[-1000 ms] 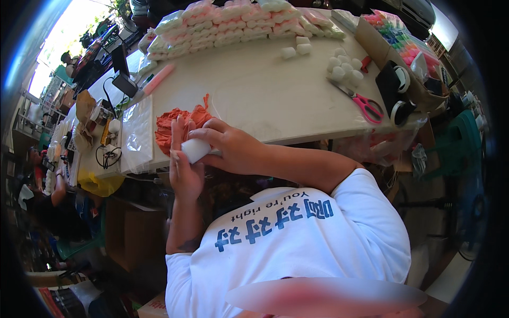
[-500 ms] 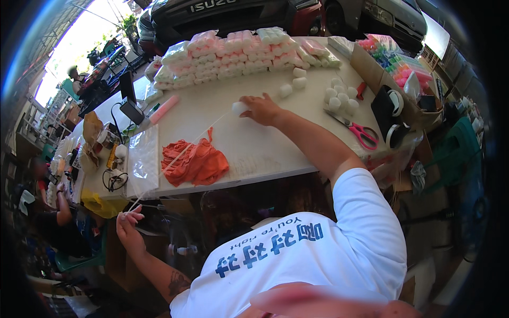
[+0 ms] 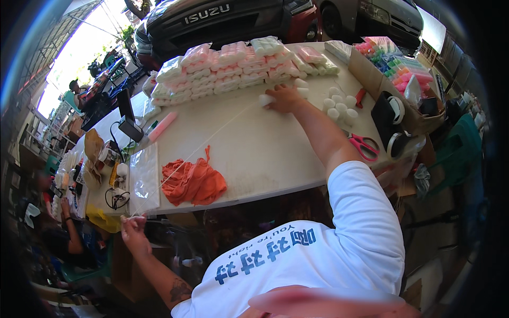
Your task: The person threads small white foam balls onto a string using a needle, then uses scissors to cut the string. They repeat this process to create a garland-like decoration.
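Note:
A thin white string [image 3: 229, 126] stretches diagonally across the table between my two hands. At its far end my right hand [image 3: 286, 98] is closed round a small white roll [image 3: 266, 99], near the front of the stacked packs. My left hand [image 3: 135, 234], off the table's near left edge, pinches the other end; its fingertips are small in the view. Under the string lies a crumpled orange cloth [image 3: 193, 181], with a clear plastic bag [image 3: 144, 177] beside it. Just past my right hand stand other white rolls [image 3: 301, 88], partly hidden by it.
Pink and white packs [image 3: 222, 69] are piled along the far edge. A cluster of white rolls [image 3: 339, 105], pink-handled scissors [image 3: 365, 147] and a cardboard box [image 3: 374, 74] are at the right. A pink tube [image 3: 163, 126] lies left. A co-worker [image 3: 69, 233] sits far left.
My right hand has moved away and to the right with the white roll, and the string between my hands is longer. My left hand has shifted slightly right and down.

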`<action>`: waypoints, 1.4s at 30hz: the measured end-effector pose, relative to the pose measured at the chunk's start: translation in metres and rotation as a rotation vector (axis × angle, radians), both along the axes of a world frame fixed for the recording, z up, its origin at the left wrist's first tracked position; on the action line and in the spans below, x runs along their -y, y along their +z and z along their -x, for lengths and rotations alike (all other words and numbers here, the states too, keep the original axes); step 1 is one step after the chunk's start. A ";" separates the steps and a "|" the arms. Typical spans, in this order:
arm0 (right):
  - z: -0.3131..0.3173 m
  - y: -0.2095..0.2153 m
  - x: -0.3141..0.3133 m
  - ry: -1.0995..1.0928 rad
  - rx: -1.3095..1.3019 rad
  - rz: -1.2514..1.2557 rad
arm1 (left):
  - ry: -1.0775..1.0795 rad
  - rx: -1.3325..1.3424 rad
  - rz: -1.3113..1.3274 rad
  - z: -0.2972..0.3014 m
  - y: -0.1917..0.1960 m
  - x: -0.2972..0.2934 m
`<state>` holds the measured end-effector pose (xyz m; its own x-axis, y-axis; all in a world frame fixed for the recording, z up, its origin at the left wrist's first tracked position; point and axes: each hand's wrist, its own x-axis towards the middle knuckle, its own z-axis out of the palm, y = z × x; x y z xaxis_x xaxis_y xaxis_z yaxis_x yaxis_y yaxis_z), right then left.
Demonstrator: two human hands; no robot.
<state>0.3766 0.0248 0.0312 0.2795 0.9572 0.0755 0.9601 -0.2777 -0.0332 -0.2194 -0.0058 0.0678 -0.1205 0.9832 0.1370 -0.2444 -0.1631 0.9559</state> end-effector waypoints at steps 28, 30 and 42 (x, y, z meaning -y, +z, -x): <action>-0.029 0.070 0.093 -0.082 -0.200 -0.625 | -0.277 -0.330 -0.494 -0.110 0.014 0.021; 0.019 0.067 0.103 0.112 -0.420 -0.640 | -0.698 0.273 -0.653 -0.077 0.062 0.057; 0.146 0.033 0.088 0.314 -0.475 -0.460 | -1.369 0.642 -1.795 -0.054 0.161 0.147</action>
<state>0.2308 -0.0627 0.0644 0.0994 0.8984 0.4279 0.8452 0.1507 -0.5127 -0.1655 -0.1526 0.2290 -0.1065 -0.5085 0.8544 -0.9935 0.0198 -0.1120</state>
